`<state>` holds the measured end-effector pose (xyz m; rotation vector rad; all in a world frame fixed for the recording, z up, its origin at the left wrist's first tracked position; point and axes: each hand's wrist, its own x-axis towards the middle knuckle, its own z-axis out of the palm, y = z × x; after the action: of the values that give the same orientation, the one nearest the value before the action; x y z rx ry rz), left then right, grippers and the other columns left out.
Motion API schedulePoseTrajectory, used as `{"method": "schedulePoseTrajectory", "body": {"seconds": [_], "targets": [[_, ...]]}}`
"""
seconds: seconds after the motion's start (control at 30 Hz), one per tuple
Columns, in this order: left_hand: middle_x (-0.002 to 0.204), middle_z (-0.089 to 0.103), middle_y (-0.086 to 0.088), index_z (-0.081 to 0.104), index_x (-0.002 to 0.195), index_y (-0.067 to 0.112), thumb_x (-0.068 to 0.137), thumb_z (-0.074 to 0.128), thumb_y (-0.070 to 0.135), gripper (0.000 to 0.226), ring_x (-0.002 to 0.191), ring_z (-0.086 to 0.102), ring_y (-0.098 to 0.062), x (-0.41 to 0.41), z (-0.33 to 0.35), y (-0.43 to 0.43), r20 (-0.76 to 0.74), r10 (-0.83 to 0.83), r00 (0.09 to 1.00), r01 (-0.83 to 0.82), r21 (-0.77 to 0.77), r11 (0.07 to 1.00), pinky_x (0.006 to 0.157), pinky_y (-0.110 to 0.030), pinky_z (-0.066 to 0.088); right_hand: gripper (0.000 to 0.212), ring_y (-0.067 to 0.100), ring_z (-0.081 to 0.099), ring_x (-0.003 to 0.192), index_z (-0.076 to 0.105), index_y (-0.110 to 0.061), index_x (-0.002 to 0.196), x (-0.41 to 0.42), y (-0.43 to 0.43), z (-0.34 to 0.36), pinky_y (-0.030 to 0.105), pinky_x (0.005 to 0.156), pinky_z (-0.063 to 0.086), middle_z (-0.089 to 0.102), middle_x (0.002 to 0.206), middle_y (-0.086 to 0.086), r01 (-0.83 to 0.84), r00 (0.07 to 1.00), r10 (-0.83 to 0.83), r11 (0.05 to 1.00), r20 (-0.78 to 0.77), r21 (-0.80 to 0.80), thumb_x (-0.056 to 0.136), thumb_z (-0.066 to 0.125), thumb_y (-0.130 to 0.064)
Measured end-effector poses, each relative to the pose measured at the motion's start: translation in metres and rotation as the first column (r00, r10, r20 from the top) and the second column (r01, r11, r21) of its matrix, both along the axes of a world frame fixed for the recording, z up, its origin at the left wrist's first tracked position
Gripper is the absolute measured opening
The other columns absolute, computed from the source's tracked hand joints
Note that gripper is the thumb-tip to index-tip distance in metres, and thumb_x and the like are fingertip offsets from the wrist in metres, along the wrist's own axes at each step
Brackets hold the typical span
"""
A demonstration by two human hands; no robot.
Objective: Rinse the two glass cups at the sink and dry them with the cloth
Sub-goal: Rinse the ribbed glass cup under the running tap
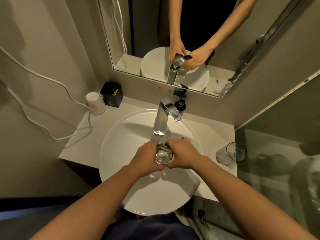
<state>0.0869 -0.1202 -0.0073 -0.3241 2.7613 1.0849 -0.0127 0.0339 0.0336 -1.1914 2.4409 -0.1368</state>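
Gripping the glass cup point(164, 155), left hand point(149, 159) and right hand point(183, 154) close around it.

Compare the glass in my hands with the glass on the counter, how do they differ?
The held glass is gripped between the left hand and right hand over the sink, below the faucet; the counter glass sits untouched to the right. The held glass has ribbed sides; the counter glass looks smooth-walled. The counter glass appears larger. Both are clear glass.
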Motion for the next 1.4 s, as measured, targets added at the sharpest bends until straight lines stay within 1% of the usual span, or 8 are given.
{"method": "schedulePoseTrajectory", "body": {"seconds": [0.2, 0.37, 0.47, 0.57, 0.73, 1.03, 1.23, 1.4], "targets": [[0.096, 0.067, 0.008, 0.064, 0.105, 0.029, 0.061, 0.077, 0.057, 0.053, 0.087, 0.064, -0.017, 0.000, -0.001, -0.006, 0.000, 0.055, 0.999, -0.055, 0.007, 0.998, 0.072, -0.030, 0.048, 0.067, 0.023, 0.067, 0.110, 0.064, -0.017, 0.127, -0.013, 0.016, 0.007, 0.041, 0.098, 0.048, 0.072, 0.120, 0.000, 0.095, 0.995, -0.096, 0.992, -0.008, -0.087, 0.075, 0.074, -0.058], [0.104, 0.064, -0.001, 0.061, 0.106, 0.017, 0.065, 0.083, 0.046, 0.055, 0.095, 0.062, -0.024, 0.000, -0.003, -0.012, 0.033, 0.116, 0.993, -0.114, -0.044, 0.992, 0.077, -0.032, 0.047, 0.053, 0.031, 0.067, 0.105, 0.060, -0.016, 0.128, -0.042, 0.023, 0.039, 0.042, 0.087, 0.051, 0.072, 0.114, 0.007, 0.170, 0.867, -0.295, 0.933, -0.401, -0.317, 0.083, 0.078, -0.036], [0.110, 0.063, -0.004, 0.061, 0.113, 0.013, 0.068, 0.086, 0.044, 0.060, 0.101, 0.061, -0.026, -0.003, -0.003, -0.013, 0.024, 0.147, 0.989, -0.146, -0.052, 0.988, 0.082, -0.033, 0.046, 0.063, 0.026, 0.059, 0.125, 0.053, -0.018, 0.136, -0.051, 0.012, 0.053, 0.041, 0.094, 0.049, 0.062, 0.137, 0.003, -0.005, 0.880, -0.156, 0.941, -0.448, -0.338, 0.080, 0.082, -0.017], [0.114, 0.062, -0.005, 0.060, 0.119, 0.013, 0.069, 0.086, 0.044, 0.065, 0.106, 0.061, -0.026, -0.007, -0.002, -0.014, 0.028, 0.167, 0.986, -0.166, -0.043, 0.985, 0.086, -0.034, 0.048, 0.064, 0.032, 0.057, 0.135, 0.058, -0.011, 0.143, -0.057, -0.002, 0.058, 0.045, 0.103, 0.048, 0.059, 0.148, 0.009, -0.120, 0.887, -0.005, 0.963, -0.462, -0.242, 0.083, 0.081, -0.010], [0.119, 0.062, -0.005, 0.059, 0.123, 0.013, 0.070, 0.086, 0.046, 0.067, 0.110, 0.060, -0.025, -0.012, 0.000, -0.015, 0.031, 0.177, 0.984, -0.176, -0.041, 0.984, 0.094, -0.036, 0.050, 0.043, 0.031, 0.061, 0.133, 0.063, -0.010, 0.141, -0.064, -0.010, 0.065, 0.043, 0.106, 0.046, 0.063, 0.146, 0.009, -0.202, 0.855, 0.081, 0.962, -0.513, -0.186, 0.099, 0.068, -0.013], [0.111, 0.062, -0.001, 0.061, 0.118, 0.015, 0.066, 0.085, 0.049, 0.067, 0.103, 0.060, -0.023, -0.017, -0.003, -0.011, 0.042, 0.226, 0.973, -0.224, -0.032, 0.974, 0.084, -0.032, 0.047, 0.034, 0.025, 0.062, 0.130, 0.067, -0.019, 0.136, -0.076, -0.026, 0.090, 0.042, 0.104, 0.046, 0.068, 0.139, 0.000, -0.171, 0.865, 0.046, 0.963, -0.500, -0.208, 0.106, 0.055, -0.028], [0.104, 0.062, -0.001, 0.060, 0.110, 0.015, 0.062, 0.086, 0.051, 0.065, 0.097, 0.062, -0.025, -0.017, -0.003, -0.011, 0.096, 0.313, 0.945, -0.314, -0.009, 0.949, 0.078, -0.034, 0.046, 0.022, 0.026, 0.070, 0.098, 0.071, -0.018, 0.113, -0.062, -0.015, 0.080, 0.039, 0.082, 0.050, 0.076, 0.108, -0.001, -0.025, 0.860, -0.186, 0.915, -0.475, -0.403, 0.091, 0.072, -0.018], [0.102, 0.061, 0.001, 0.057, 0.107, 0.016, 0.054, 0.082, 0.056, 0.071, 0.094, 0.063, -0.025, -0.014, 0.002, -0.011, 0.166, 0.397, 0.903, -0.411, 0.060, 0.910, 0.076, -0.035, 0.047, 0.039, 0.031, 0.069, 0.096, 0.067, -0.012, 0.122, -0.017, 0.018, 0.034, 0.041, 0.082, 0.051, 0.075, 0.108, 0.007, 0.159, 0.861, -0.356, 0.866, -0.363, -0.474, 0.083, 0.074, -0.014]]}}
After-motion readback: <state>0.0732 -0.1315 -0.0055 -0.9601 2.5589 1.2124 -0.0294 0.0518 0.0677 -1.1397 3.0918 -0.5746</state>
